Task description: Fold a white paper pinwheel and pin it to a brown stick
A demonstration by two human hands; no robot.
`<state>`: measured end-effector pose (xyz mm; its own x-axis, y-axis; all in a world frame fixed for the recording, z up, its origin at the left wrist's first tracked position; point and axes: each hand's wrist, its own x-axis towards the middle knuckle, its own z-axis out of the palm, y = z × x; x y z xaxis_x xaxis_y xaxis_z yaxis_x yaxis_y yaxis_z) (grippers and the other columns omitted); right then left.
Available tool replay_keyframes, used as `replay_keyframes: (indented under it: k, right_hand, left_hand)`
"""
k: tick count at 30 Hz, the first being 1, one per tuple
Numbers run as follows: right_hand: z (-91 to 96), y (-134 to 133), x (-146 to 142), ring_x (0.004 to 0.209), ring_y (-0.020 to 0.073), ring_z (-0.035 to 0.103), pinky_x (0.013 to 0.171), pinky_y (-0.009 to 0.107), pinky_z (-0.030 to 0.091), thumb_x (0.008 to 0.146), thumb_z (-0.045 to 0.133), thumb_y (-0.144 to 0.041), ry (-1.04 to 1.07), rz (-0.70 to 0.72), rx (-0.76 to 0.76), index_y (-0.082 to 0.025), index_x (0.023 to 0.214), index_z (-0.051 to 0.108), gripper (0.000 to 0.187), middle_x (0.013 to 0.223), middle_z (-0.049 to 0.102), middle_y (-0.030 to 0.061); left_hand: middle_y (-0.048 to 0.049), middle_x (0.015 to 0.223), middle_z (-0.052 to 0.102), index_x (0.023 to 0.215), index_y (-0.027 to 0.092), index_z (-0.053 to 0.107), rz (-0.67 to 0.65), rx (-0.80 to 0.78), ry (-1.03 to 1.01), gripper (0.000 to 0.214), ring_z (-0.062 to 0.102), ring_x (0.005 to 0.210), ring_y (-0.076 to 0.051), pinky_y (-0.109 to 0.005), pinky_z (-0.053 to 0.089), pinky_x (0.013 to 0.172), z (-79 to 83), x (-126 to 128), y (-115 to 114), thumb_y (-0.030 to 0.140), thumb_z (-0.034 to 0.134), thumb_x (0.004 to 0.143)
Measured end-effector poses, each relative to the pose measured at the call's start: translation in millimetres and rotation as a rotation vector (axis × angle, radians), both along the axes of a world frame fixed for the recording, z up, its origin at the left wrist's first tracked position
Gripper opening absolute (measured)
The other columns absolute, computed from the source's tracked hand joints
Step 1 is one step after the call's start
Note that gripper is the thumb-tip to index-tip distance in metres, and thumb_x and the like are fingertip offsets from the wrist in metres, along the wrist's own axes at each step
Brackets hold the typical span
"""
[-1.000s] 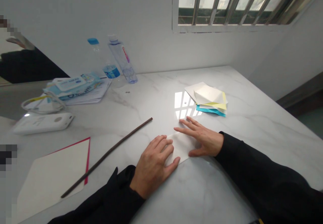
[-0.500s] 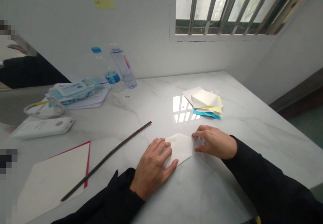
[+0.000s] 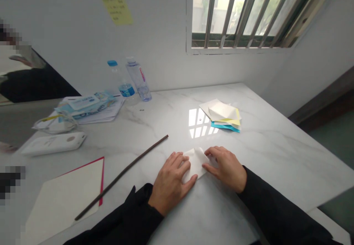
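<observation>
A small folded white paper (image 3: 195, 161) lies on the marble table (image 3: 262, 145) right in front of me. My left hand (image 3: 171, 180) rests flat on its left part, fingers stretched out, pinning it down. My right hand (image 3: 226, 165) is curled at the paper's right edge. Its thumb and fingers pinch a flap and lift it toward the left. Both arms wear black sleeves.
A stack of white, yellow and blue sheets (image 3: 223, 115) lies beyond the hands. A thin dark stick (image 3: 121, 177) runs diagonally at the left, next to a white sheet with a red edge (image 3: 63, 197). Two water bottles (image 3: 137, 79), a wipes pack (image 3: 85, 103) and a white device (image 3: 54, 143) sit far left.
My right hand slid off the paper, curled at its right edge, then took hold of a flap and is folding it leftward. The left hand stayed flat on the paper.
</observation>
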<state>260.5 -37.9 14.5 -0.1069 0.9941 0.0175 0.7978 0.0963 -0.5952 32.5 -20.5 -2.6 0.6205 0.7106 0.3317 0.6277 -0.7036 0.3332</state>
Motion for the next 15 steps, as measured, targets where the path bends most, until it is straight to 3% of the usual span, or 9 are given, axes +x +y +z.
replay_keyframes:
  k: [3, 7, 11, 15]
  right_hand:
    - [-4.0, 2.5, 2.3, 0.077, 0.0186, 0.067, 0.079, 0.034, 0.055, 0.086, 0.072, -0.033, 0.254, -0.048, -0.051, -0.022, 0.14, 0.05, 0.06, 0.09, 0.07, 0.0009]
    - [-12.6, 12.2, 10.3, 0.07, 0.0158, 0.064, 0.07, 0.03, 0.055, 0.081, 0.073, -0.04, 0.414, -0.108, -0.059, -0.021, 0.151, 0.04, 0.079, 0.091, 0.067, 0.0004]
    - [-17.6, 21.7, 6.4, 0.067, 0.0161, 0.064, 0.071, 0.03, 0.052, 0.082, 0.073, -0.039, 0.254, -0.13, -0.007, -0.021, 0.147, 0.048, 0.072, 0.086, 0.068, -0.0005]
    - [-12.6, 36.2, -11.6, 0.082, 0.0207, 0.07, 0.076, 0.03, 0.047, 0.088, 0.069, -0.048, 0.046, -0.132, 0.016, -0.025, 0.123, 0.069, 0.042, 0.086, 0.072, 0.0016]
  left_hand:
    - [-0.0072, 0.121, 0.071, 0.096, 0.021, 0.065, 0.0, -0.011, -0.006, 0.013, 0.063, 0.125, -0.032, -0.058, 0.045, 0.118, -0.1, -0.5, -0.5, 0.029, 0.073, 0.089]
    - [-0.0077, 0.122, 0.07, 0.096, 0.021, 0.065, 0.003, -0.027, -0.009, 0.013, 0.062, 0.125, -0.031, -0.058, 0.044, 0.119, 0.1, -1.0, -2.0, 0.029, 0.072, 0.089]
    - [-0.0068, 0.122, 0.07, 0.096, 0.022, 0.064, -0.006, -0.024, -0.018, 0.013, 0.06, 0.127, -0.032, -0.058, 0.044, 0.119, -0.5, -0.7, -2.6, 0.03, 0.072, 0.09]
    - [-0.0063, 0.121, 0.069, 0.098, 0.022, 0.064, -0.019, -0.01, -0.025, 0.012, 0.058, 0.129, -0.032, -0.057, 0.045, 0.119, -1.1, 0.1, -2.2, 0.029, 0.07, 0.09]
